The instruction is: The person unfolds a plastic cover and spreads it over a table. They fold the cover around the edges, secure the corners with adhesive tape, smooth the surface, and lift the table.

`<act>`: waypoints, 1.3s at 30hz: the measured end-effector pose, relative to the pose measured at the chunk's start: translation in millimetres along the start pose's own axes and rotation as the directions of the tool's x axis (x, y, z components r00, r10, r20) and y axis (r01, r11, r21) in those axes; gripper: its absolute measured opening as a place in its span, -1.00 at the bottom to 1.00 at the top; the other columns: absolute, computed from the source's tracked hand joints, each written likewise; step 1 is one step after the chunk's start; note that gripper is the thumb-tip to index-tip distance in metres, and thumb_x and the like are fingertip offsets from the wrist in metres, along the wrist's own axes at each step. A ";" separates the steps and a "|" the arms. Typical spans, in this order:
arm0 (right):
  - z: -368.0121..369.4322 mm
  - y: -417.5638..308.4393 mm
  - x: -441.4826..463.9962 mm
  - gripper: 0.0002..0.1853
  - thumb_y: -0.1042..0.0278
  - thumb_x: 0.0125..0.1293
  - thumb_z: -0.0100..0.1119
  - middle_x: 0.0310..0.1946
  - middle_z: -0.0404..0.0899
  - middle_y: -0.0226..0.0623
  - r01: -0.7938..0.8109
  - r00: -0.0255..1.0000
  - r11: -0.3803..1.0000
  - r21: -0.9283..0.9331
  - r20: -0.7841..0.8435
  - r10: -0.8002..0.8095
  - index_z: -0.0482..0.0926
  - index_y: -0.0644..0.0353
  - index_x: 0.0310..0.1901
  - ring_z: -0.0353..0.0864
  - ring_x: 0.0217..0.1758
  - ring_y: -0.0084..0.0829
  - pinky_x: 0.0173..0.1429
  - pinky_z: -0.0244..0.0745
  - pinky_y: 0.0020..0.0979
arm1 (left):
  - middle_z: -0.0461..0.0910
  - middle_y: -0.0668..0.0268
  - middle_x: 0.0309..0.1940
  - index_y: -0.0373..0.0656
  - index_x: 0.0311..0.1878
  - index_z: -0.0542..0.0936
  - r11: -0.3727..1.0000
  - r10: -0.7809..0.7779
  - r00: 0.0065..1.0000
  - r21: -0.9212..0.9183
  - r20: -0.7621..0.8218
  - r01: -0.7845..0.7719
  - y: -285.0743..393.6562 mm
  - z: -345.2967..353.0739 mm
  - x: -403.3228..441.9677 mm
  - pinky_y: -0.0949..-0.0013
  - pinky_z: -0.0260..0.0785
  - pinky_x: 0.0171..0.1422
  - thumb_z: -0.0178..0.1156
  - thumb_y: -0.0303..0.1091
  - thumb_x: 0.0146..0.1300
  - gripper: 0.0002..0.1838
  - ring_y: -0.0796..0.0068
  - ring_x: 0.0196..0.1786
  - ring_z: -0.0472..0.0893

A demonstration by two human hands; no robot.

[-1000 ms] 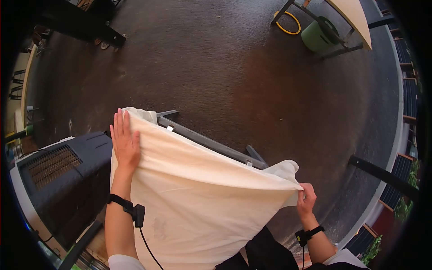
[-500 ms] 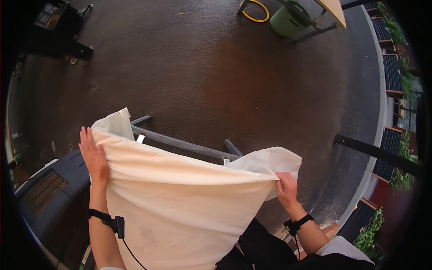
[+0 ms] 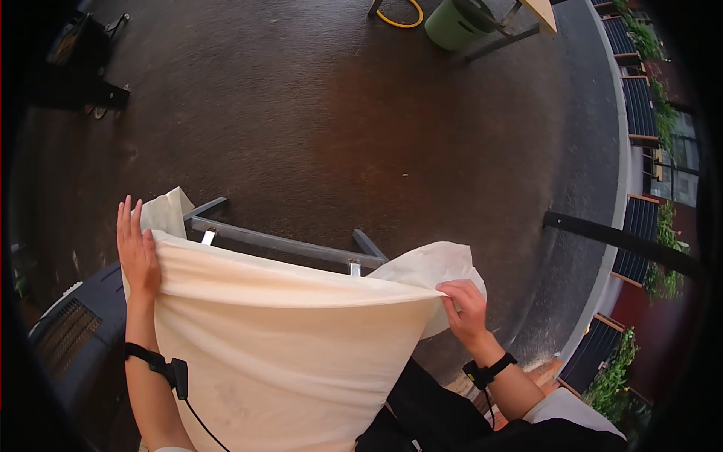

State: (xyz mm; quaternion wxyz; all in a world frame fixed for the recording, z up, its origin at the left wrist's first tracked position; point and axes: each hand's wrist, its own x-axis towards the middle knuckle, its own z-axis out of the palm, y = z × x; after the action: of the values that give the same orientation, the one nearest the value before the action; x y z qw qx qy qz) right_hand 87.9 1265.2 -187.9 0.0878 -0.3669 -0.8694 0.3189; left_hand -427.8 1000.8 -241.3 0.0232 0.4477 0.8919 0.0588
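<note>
A large cream cloth (image 3: 279,339) spreads in front of my body, with soft creases running across it and its far edge pulled in a line between my hands. My left hand (image 3: 138,248) lies against the cloth's far left corner, fingers stretched out, palm side hidden. At the far right corner, my right hand (image 3: 463,305) pinches the cloth's edge between thumb and fingers. Loose cloth flares out beyond both hands. Past the far edge, a grey metal frame (image 3: 286,242) with angled feet shows; whatever lies beneath the cloth is hidden. Both wrists wear black straps with small devices.
Dark wet-looking ground (image 3: 263,113) stretches ahead. A green bin (image 3: 456,26) and a yellow ring (image 3: 401,16) stand by a wooden table (image 3: 541,13). A dark post (image 3: 625,245) juts in from the right, near slatted planters (image 3: 639,226). A dark woven-panelled object (image 3: 68,331) sits left.
The whole view has shifted, so cloth, frame and hands appear farther left. The right hand keeps its pinch, and the left hand stays flat at its corner, its fingers slightly more spread.
</note>
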 end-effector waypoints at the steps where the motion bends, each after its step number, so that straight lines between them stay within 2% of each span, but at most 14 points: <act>1: -1.4 -0.2 3.3 -0.83 0.63 0.14 0.26 -0.25 0.68 -0.20 -0.002 1.000 1.000 0.008 0.008 0.002 0.66 0.22 -0.22 0.65 -0.15 -0.17 -0.06 0.55 -0.24 | 0.15 0.15 0.54 -0.14 0.47 0.29 0.999 -0.007 1.000 -0.032 -0.002 0.006 -2.9 -0.6 -0.2 0.10 -0.14 0.64 -0.23 -0.23 0.51 -0.48 0.11 0.60 0.07; 6: 15.3 13.3 11.4 -0.89 0.55 0.20 0.25 -0.25 0.68 -0.23 -0.101 0.990 0.995 0.003 0.104 0.100 0.66 0.22 -0.23 0.64 -0.12 -0.19 -0.04 0.53 -0.23 | 0.12 0.17 0.55 -0.15 0.47 0.28 0.953 -0.124 0.991 -0.274 0.042 0.130 -13.4 1.2 6.7 0.09 -0.14 0.64 -0.25 -0.27 0.53 -0.49 0.13 0.60 0.07; 9: 12.6 16.4 11.8 -0.92 0.48 0.22 0.26 -0.25 0.68 -0.26 -0.113 0.985 0.992 -0.050 0.123 0.119 0.66 0.19 -0.24 0.63 -0.11 -0.20 0.01 0.48 -0.21 | 0.12 0.17 0.55 -0.14 0.48 0.26 0.997 -0.072 0.996 0.003 -0.058 0.072 -19.1 5.6 2.0 0.03 -0.23 0.65 -0.23 -0.28 0.53 -0.50 0.16 0.61 0.05; 12: 16.5 18.4 10.2 -0.92 0.45 0.22 0.28 -0.26 0.68 -0.29 -0.142 0.983 0.985 -0.097 0.102 0.152 0.67 0.17 -0.25 0.63 -0.11 -0.21 0.03 0.47 -0.21 | 0.11 0.17 0.56 -0.14 0.48 0.26 0.993 -0.112 0.968 0.009 -0.222 0.117 13.3 -1.7 -0.9 -0.02 -0.28 0.65 -0.19 -0.28 0.52 -0.50 0.16 0.61 0.02; 15: 14.4 19.0 11.9 -0.92 0.43 0.21 0.28 -0.28 0.68 -0.30 -0.131 0.984 0.972 -0.194 0.092 0.150 0.67 0.16 -0.26 0.63 -0.12 -0.21 0.03 0.47 -0.21 | 0.13 0.17 0.55 -0.13 0.47 0.28 0.995 -0.094 0.986 -0.051 -0.138 0.088 30.8 7.7 -7.6 -0.01 -0.27 0.64 -0.16 -0.27 0.52 -0.50 0.15 0.62 0.01; 20: 14.7 29.0 18.6 -0.94 0.42 0.22 0.29 -0.31 0.67 -0.29 -0.132 0.988 0.964 -0.232 0.054 0.148 0.66 0.16 -0.29 0.62 -0.13 -0.20 0.04 0.47 -0.19 | 0.18 0.19 0.52 -0.10 0.44 0.32 0.993 -0.110 0.994 0.052 -0.016 0.110 16.6 11.9 -2.4 0.03 -0.23 0.64 -0.14 -0.25 0.51 -0.52 0.16 0.61 0.02; 24: 9.3 28.4 9.2 -0.73 0.33 0.30 0.22 -0.03 0.64 -0.18 -0.353 0.905 0.933 -0.073 0.227 0.360 0.61 0.17 0.00 0.56 0.13 -0.13 0.25 0.41 -0.19 | 0.22 0.22 0.50 -0.10 0.43 0.33 0.997 -0.073 0.997 0.037 -0.021 0.074 7.6 9.7 -0.1 0.04 -0.18 0.63 -0.16 -0.24 0.52 -0.53 0.16 0.60 0.05; 27: 9.8 22.9 5.4 -0.57 0.28 0.32 0.20 0.16 0.54 -0.08 -0.347 0.914 0.936 0.060 0.247 0.323 0.50 0.17 0.21 0.47 0.28 -0.08 0.38 0.32 -0.19 | 0.24 0.21 0.49 -0.10 0.43 0.34 0.998 -0.067 0.997 -0.010 -0.037 0.067 -0.1 8.6 3.0 0.05 -0.16 0.62 -0.16 -0.23 0.52 -0.53 0.16 0.60 0.07; 30: 5.4 8.9 8.0 -0.48 0.29 0.32 0.20 0.26 0.46 -0.03 -0.214 0.929 0.972 0.099 0.329 0.172 0.42 0.18 0.30 0.41 0.35 -0.04 0.44 0.26 -0.18 | 0.22 0.21 0.50 -0.10 0.44 0.33 0.996 -0.076 0.997 -0.051 -0.034 0.074 -7.8 8.6 5.2 0.04 -0.17 0.63 -0.17 -0.22 0.52 -0.52 0.16 0.60 0.06; 31: 9.5 5.1 8.1 -0.59 0.32 0.32 0.21 0.11 0.58 -0.05 -0.149 0.961 0.984 0.093 0.248 0.122 0.53 0.20 0.18 0.55 0.21 -0.08 0.31 0.41 -0.21 | 0.21 0.21 0.51 -0.10 0.45 0.32 0.995 -0.080 0.996 -0.056 -0.032 0.078 -11.1 8.8 6.0 0.03 -0.19 0.63 -0.17 -0.22 0.52 -0.51 0.17 0.60 0.06; 34: 10.3 8.9 2.9 -0.73 0.35 0.32 0.23 -0.09 0.67 -0.09 -0.333 0.879 0.942 0.050 0.378 0.291 0.63 0.23 0.01 0.67 0.00 -0.11 0.12 0.53 -0.25 | 0.17 0.21 0.53 -0.09 0.47 0.27 0.995 -0.095 0.992 0.025 -0.087 0.097 -12.5 12.6 0.6 -0.01 -0.24 0.63 -0.17 -0.20 0.53 -0.49 0.18 0.61 0.05; 35: 17.7 8.7 1.9 -0.83 0.37 0.34 0.21 -0.29 0.69 -0.14 -0.274 0.935 0.957 0.093 0.259 0.242 0.67 0.28 -0.16 0.72 -0.18 -0.21 -0.04 0.57 -0.32 | 0.14 0.19 0.55 -0.10 0.49 0.23 0.993 -0.114 0.987 -0.027 -0.114 0.112 -8.9 12.4 -2.2 -0.05 -0.29 0.64 -0.15 -0.20 0.52 -0.47 0.16 0.62 0.03; 38: 22.9 26.1 -2.6 -0.83 0.38 0.36 0.20 -0.32 0.67 -0.15 -0.370 0.906 0.921 0.124 0.266 0.329 0.66 0.33 -0.18 0.70 -0.19 -0.31 -0.05 0.54 -0.37 | 0.13 0.15 0.54 -0.13 0.49 0.22 0.976 -0.179 0.956 -0.161 -0.232 0.144 12.8 -6.3 -25.5 -0.06 -0.31 0.64 -0.12 -0.23 0.51 -0.47 0.12 0.62 0.02; 39: 25.4 29.9 -1.5 -0.82 0.38 0.38 0.19 -0.37 0.67 -0.21 -0.370 0.915 0.918 0.145 0.230 0.333 0.65 0.35 -0.21 0.66 -0.23 -0.45 -0.09 0.50 -0.42 | 0.13 0.13 0.54 -0.17 0.49 0.22 0.967 -0.200 0.941 -0.211 -0.272 0.144 21.2 -15.8 -39.9 -0.07 -0.32 0.64 -0.11 -0.26 0.50 -0.46 0.10 0.62 0.02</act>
State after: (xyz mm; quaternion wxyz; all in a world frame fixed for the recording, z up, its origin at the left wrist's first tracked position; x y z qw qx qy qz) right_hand 96.5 1267.4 -226.2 -0.0254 -0.4740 -0.7598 0.4443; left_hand -388.5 980.1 -223.4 -0.0609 0.3500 0.9119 0.2055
